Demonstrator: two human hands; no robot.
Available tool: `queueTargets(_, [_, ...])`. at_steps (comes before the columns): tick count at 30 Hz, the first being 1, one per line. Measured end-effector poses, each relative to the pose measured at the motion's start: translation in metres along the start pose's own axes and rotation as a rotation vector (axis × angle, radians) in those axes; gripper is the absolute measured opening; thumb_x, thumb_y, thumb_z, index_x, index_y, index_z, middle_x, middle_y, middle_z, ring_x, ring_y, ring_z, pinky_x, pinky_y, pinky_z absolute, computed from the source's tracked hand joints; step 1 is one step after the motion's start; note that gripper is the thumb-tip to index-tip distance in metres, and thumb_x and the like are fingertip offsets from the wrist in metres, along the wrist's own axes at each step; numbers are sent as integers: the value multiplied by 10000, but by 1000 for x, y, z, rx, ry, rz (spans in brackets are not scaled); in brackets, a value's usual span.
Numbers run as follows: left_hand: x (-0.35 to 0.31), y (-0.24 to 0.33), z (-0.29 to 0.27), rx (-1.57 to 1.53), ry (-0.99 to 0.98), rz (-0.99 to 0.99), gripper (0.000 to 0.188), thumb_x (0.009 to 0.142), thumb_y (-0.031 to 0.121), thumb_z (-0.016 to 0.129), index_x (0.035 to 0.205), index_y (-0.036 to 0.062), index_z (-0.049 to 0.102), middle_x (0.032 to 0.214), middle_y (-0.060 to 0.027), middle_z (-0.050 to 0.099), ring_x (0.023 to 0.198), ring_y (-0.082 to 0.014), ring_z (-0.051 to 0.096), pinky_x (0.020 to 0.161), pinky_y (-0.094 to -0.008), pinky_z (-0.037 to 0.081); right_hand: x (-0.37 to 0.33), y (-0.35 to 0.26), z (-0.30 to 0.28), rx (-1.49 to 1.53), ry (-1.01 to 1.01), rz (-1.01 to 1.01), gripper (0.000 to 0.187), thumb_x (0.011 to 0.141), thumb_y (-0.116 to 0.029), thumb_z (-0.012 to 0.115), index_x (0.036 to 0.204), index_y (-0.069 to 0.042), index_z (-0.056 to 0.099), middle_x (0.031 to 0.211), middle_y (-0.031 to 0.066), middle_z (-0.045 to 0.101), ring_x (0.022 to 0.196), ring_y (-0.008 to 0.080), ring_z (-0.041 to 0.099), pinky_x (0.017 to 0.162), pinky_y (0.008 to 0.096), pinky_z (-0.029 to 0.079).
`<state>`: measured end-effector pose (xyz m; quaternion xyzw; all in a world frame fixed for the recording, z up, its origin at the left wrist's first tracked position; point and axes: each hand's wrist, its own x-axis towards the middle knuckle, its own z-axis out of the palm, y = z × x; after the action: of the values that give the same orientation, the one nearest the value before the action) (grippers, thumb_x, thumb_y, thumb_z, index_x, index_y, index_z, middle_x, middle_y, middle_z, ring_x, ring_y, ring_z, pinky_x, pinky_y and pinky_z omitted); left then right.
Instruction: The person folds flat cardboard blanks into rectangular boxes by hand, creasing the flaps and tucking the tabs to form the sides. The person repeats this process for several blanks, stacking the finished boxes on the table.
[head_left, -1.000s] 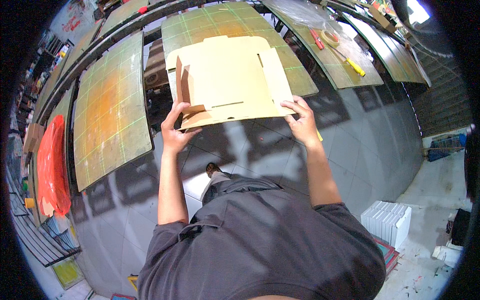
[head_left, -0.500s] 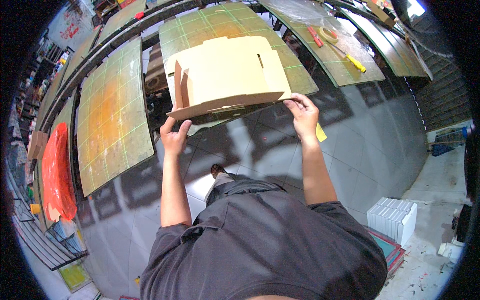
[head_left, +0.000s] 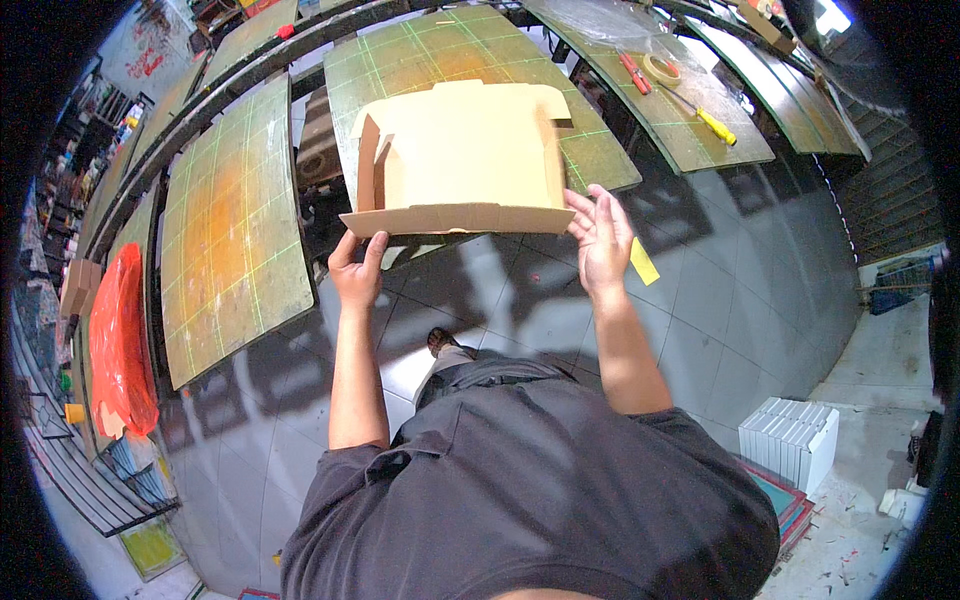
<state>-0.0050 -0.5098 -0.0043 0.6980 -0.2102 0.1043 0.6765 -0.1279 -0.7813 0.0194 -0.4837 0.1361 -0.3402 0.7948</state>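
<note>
A brown cardboard box, partly folded, lies in front of me on a green-gridded board. Its left side wall and near wall stand up, and the flap at the far edge is spread flat. My left hand pinches the bottom of the near wall close to the left corner, thumb in front and fingers partly hidden behind the cardboard. At the right near corner my right hand is open, its fingers stretched up beside the right side wall and the fingertips at the cardboard.
Another gridded board stands to the left, with a red plastic bag beyond it. On the right board lie a yellow-handled screwdriver, a red-handled tool and a tape roll. White boxes stand on the floor at right.
The box's right side has come up from flat to standing, and the near wall has levelled out. My right hand has let go of the near right corner and spread its fingers; my left still grips.
</note>
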Motion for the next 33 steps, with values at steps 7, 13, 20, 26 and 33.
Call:
queueTargets(7, [2,6,18,73,85,-9,349,856,134,580,1177,23,501,964,-99,633,871,-138,592,756,-251,452,-19,14,5,-366,-325,-366,486,837,-62,565,1261,36,349,1230,168,473,1112,223,489,929,344,400])
queueTargets(13, [1,13,35,235,198,132,570,874,137,538,1375,148,266,1088,-183,593,1006,-213,586,794,-303,475,-16,14,24,-790,-124,-575,581,740,-20,631,1266,-32,385,1213,176,489,1082,305,516,893,367,442])
queueTargets(20, [4,33,26,630,-40,241,514,743,151,649,1225,134,469,1156,-123,524,997,-310,550,796,-356,465,-8,1,26,-1122,-165,-700,640,677,-114,706,1256,-70,435,1142,173,526,994,338,544,856,350,450])
queueTargets(26, [15,57,31,1064,-20,447,474,621,276,738,1022,131,533,1245,-123,424,1191,-352,347,944,-493,285,2,-17,30,-1348,-261,-752,558,582,-140,769,1102,-145,567,1239,102,448,1127,298,433,927,426,355])
queueTargets(33, [34,68,40,1010,-462,420,277,639,59,632,896,123,547,839,-72,553,871,-265,544,787,-377,432,21,-26,28,-1501,-544,-725,516,602,-223,759,1079,-171,569,1231,73,468,1157,246,424,944,499,293])
